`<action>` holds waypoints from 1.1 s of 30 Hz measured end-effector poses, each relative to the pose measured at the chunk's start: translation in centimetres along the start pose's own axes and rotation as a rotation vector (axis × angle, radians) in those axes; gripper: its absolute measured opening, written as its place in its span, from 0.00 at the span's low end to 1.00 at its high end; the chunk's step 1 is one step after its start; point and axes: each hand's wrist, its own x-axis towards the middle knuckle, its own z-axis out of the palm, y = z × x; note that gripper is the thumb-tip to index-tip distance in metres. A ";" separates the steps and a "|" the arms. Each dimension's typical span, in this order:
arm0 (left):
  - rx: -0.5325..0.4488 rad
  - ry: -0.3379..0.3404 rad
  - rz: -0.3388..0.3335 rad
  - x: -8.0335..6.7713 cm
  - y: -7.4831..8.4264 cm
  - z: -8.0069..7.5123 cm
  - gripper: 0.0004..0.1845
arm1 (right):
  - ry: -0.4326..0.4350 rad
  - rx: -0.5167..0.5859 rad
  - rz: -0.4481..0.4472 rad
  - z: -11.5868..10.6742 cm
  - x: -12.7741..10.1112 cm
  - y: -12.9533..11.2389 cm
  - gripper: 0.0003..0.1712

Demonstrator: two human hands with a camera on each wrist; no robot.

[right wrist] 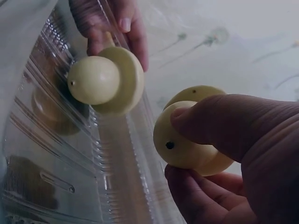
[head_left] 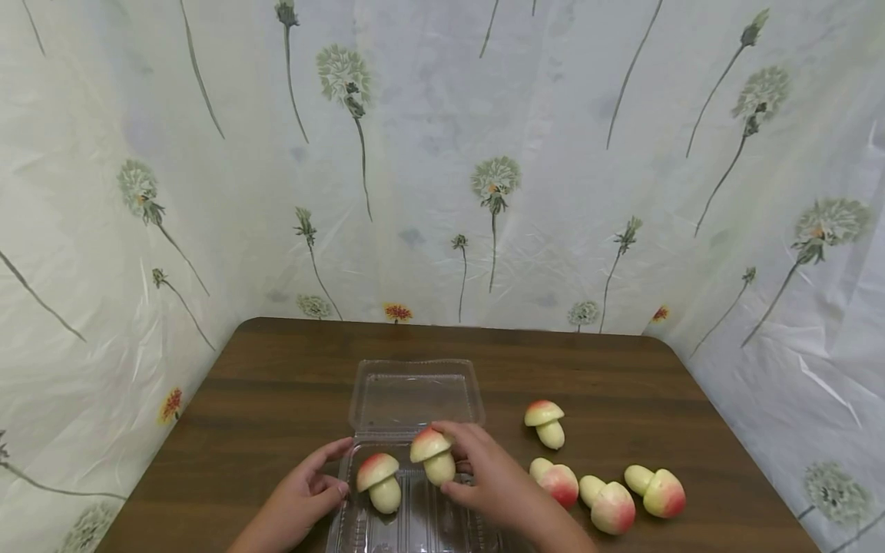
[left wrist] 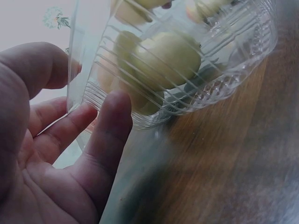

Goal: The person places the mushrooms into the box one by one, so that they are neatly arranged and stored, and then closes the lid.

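Note:
My right hand (head_left: 484, 472) pinches a toy mushroom (head_left: 432, 457), pale yellow with a reddish cap, over the base of an open clear plastic container (head_left: 415, 530). In the right wrist view, thumb and fingers press its two sides, and a small dark hole shows in the pale surface. A second toy mushroom (head_left: 380, 484) lies in the container's left part, cap toward the back. My left hand (head_left: 300, 491) holds the container's left edge, thumb and fingers at the rim. The left wrist view shows this mushroom (left wrist: 163, 60) through the ribbed clear wall.
Several more toy mushrooms lie on the brown wooden table (head_left: 276, 384) to the right: one alone (head_left: 545, 422) farther back, others (head_left: 608, 504) nearer. The container's lid (head_left: 415, 395) lies folded back behind its base. A flower-patterned curtain (head_left: 429, 153) surrounds the table's back and sides.

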 end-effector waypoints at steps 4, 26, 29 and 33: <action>0.005 -0.003 0.012 0.0 -0.1 0.0 0.36 | -0.028 0.002 0.018 0.3 0.2 -0.1 0.44; 0.004 -0.007 0.002 -0.2 0.2 0.0 0.36 | -0.131 -0.076 0.119 1.4 1.2 -1.2 0.43; 0.003 -0.009 0.009 -0.1 0.1 0.0 0.36 | -0.132 -0.118 0.135 1.5 1.3 -1.4 0.43; 0.004 -0.011 0.018 -0.1 0.0 0.0 0.36 | -0.125 -0.176 0.138 1.7 1.4 -1.6 0.43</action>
